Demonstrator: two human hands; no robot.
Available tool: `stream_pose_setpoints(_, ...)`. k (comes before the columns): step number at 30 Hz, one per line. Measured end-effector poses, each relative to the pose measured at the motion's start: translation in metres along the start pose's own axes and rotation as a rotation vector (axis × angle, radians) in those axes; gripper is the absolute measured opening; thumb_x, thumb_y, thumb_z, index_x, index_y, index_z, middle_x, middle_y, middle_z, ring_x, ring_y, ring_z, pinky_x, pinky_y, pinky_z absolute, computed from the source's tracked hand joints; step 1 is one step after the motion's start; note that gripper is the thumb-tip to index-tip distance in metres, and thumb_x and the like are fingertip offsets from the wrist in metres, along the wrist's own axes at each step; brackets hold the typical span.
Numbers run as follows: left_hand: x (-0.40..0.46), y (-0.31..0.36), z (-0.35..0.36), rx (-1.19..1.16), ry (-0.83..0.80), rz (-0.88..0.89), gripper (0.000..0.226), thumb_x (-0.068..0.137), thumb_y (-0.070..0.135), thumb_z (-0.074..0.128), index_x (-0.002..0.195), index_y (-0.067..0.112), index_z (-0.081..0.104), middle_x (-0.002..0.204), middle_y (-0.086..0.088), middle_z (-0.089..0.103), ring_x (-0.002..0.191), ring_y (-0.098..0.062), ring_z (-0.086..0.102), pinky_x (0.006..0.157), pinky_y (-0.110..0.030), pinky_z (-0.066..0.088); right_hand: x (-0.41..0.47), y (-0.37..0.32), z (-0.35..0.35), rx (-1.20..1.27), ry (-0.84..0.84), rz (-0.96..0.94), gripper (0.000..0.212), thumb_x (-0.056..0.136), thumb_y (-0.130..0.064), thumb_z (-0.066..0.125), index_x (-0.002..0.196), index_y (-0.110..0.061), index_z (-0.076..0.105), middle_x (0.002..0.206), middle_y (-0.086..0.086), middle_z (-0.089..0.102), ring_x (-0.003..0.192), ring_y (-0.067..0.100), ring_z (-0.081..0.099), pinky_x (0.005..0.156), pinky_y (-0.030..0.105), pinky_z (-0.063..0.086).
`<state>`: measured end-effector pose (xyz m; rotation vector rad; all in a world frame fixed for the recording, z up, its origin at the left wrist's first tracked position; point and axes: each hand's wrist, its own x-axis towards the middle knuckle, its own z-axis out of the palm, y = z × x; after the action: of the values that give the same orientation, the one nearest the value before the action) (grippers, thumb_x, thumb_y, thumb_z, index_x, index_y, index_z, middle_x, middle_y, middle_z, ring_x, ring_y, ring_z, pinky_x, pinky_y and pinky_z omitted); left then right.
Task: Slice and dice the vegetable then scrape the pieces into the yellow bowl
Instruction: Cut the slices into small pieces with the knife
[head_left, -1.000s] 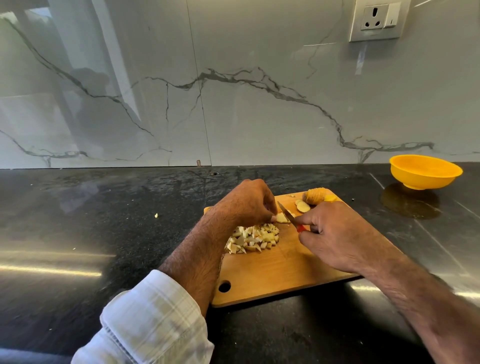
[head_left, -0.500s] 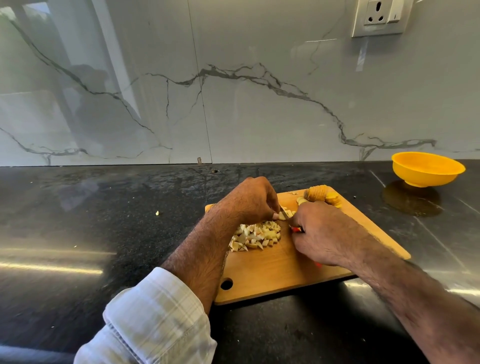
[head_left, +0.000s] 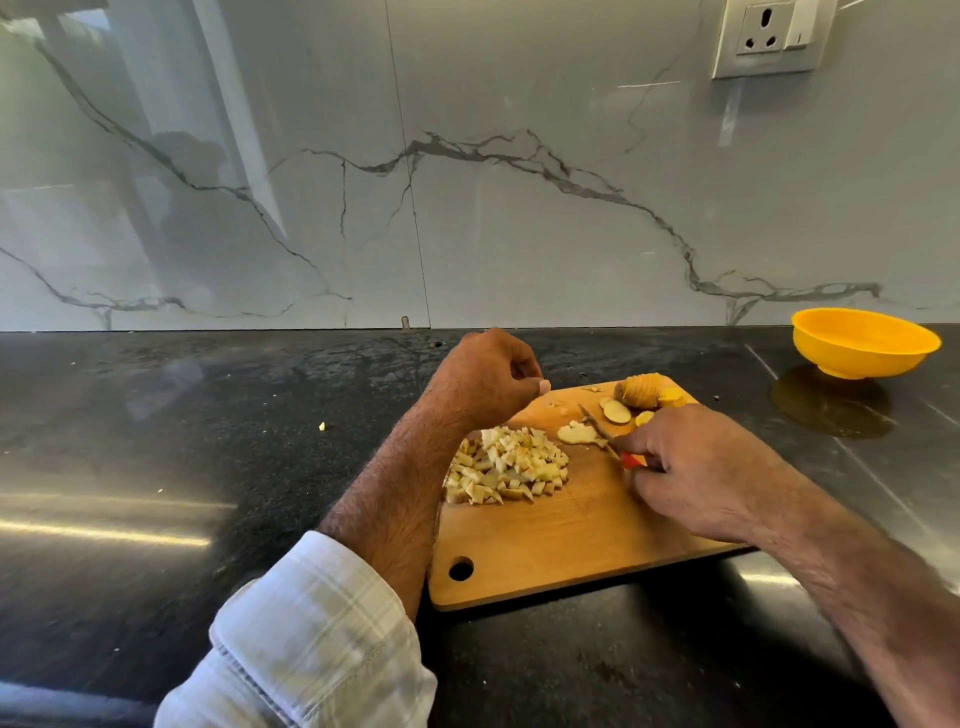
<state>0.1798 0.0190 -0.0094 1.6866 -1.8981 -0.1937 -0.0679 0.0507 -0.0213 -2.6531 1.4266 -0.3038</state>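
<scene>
A wooden cutting board (head_left: 566, 551) lies on the black counter. A pile of diced pale vegetable pieces (head_left: 506, 465) sits on its left half. A flat slice (head_left: 576, 433) lies beside the small knife (head_left: 602, 434), whose red handle is gripped in my right hand (head_left: 696, 467). More slices (head_left: 616, 410) and the uncut sliced chunk (head_left: 641, 389) rest at the board's far corner. My left hand (head_left: 485, 379) hovers above the board's far left edge, fingers curled, holding nothing I can see. The yellow bowl (head_left: 865, 342) stands empty at the far right.
A marble backsplash runs behind the counter, with a wall socket (head_left: 769, 36) at top right. A small stray vegetable bit (head_left: 322, 426) lies on the counter left of the board.
My left hand has lifted off the slice and drawn back up. My right hand has shifted right, uncovering the knife blade and a flat slice beside the diced pile.
</scene>
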Motion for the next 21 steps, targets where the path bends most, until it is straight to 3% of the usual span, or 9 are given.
stream_pose_setpoints(5, 0.002, -0.004, -0.004, 0.002, 0.093, -0.040, 0.018, 0.095, 0.040, 0.075, 0.096, 0.023, 0.080, 0.086, 0.008, 0.074, 0.083, -0.009, 0.069, 0.079, -0.037, 0.063, -0.002, -0.011, 0.000, 0.064, -0.041, -0.091, 0.032, 0.099, -0.038, 0.060, 0.130, -0.041, 0.068, 0.067, -0.016, 0.056, 0.061, 0.001, 0.057, 0.053, 0.017, 0.037)
stream_pose_setpoints(9, 0.001, -0.003, -0.005, 0.003, 0.098, -0.048, 0.019, 0.095, 0.041, 0.074, 0.095, 0.023, 0.079, 0.084, 0.008, 0.074, 0.081, -0.009, 0.069, 0.077, -0.037, 0.063, -0.003, 0.007, -0.006, 0.109, 0.106, -0.042, 0.031, 0.095, -0.036, 0.065, 0.126, -0.041, 0.072, 0.063, -0.016, 0.067, 0.057, 0.003, 0.062, 0.055, 0.023, 0.051)
stream_pose_setpoints(12, 0.001, -0.002, -0.004, 0.034, 0.086, -0.061, 0.019, 0.097, 0.039, 0.072, 0.097, 0.022, 0.079, 0.086, 0.006, 0.074, 0.082, -0.010, 0.069, 0.078, -0.037, 0.063, -0.002, 0.007, -0.004, 0.050, 0.071, -0.017, 0.031, 0.095, -0.035, 0.063, 0.125, -0.042, 0.072, 0.065, -0.015, 0.064, 0.062, 0.004, 0.061, 0.057, 0.021, 0.045)
stream_pose_setpoints(15, 0.001, -0.005, 0.000, 0.039, 0.017, -0.070, 0.015, 0.100, 0.028, 0.067, 0.108, 0.022, 0.078, 0.101, 0.004, 0.076, 0.093, -0.011, 0.069, 0.088, -0.036, 0.061, -0.001, -0.005, 0.002, 0.064, 0.020, -0.074, 0.033, 0.097, -0.037, 0.060, 0.128, -0.043, 0.069, 0.070, -0.018, 0.063, 0.063, 0.000, 0.060, 0.057, 0.016, 0.042)
stream_pose_setpoints(18, -0.001, -0.004, 0.004, 0.013, -0.069, -0.077, 0.025, 0.102, 0.017, 0.061, 0.123, 0.024, 0.074, 0.118, 0.003, 0.074, 0.108, -0.012, 0.065, 0.095, -0.031, 0.053, -0.003, -0.010, 0.002, 0.074, -0.012, -0.121, 0.034, 0.098, -0.041, 0.059, 0.132, -0.045, 0.066, 0.069, -0.017, 0.063, 0.062, 0.000, 0.061, 0.057, 0.016, 0.042)
stream_pose_setpoints(21, -0.001, -0.005, 0.003, 0.072, -0.099, -0.101, 0.029, 0.101, 0.012, 0.059, 0.124, 0.024, 0.071, 0.120, 0.001, 0.071, 0.110, -0.015, 0.065, 0.096, -0.035, 0.055, -0.003, 0.001, -0.003, 0.164, 0.104, -0.081, 0.030, 0.096, -0.036, 0.067, 0.126, -0.038, 0.072, 0.060, -0.027, 0.060, 0.065, -0.013, 0.059, 0.055, 0.010, 0.039)
